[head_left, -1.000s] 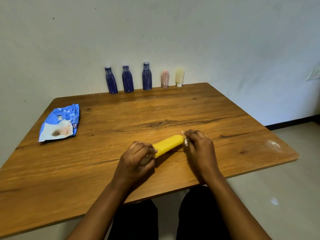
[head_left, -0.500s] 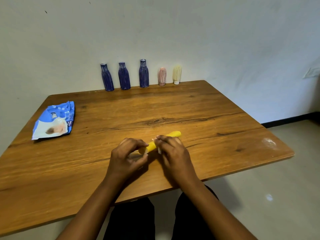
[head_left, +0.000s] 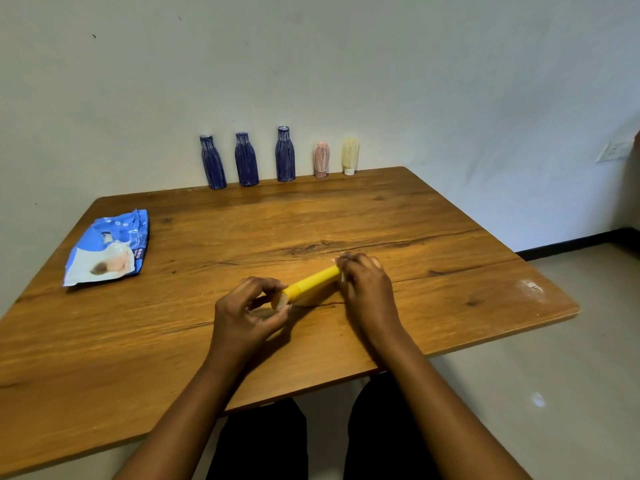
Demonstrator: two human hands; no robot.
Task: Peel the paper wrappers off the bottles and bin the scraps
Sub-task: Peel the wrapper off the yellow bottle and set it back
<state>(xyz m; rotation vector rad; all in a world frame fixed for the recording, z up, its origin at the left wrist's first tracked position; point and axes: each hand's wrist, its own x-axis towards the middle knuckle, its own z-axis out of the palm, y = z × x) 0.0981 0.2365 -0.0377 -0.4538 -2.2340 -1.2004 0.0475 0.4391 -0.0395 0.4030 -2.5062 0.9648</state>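
Our left hand [head_left: 246, 317] pinches the yellow bottle [head_left: 311, 284] at its near end, and our right hand [head_left: 367, 289] grips the far end, so its length spans between them.

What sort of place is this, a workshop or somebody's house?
Most likely a plain room in a home, not a workshop: a wooden table against a plain pale wall, a row of small bottles along its back edge, a glossy pale floor.

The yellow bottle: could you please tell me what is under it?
Only the wooden table shows under the yellow bottle, in its shadow. The left hand and right hand grip its ends, hiding the surface there.
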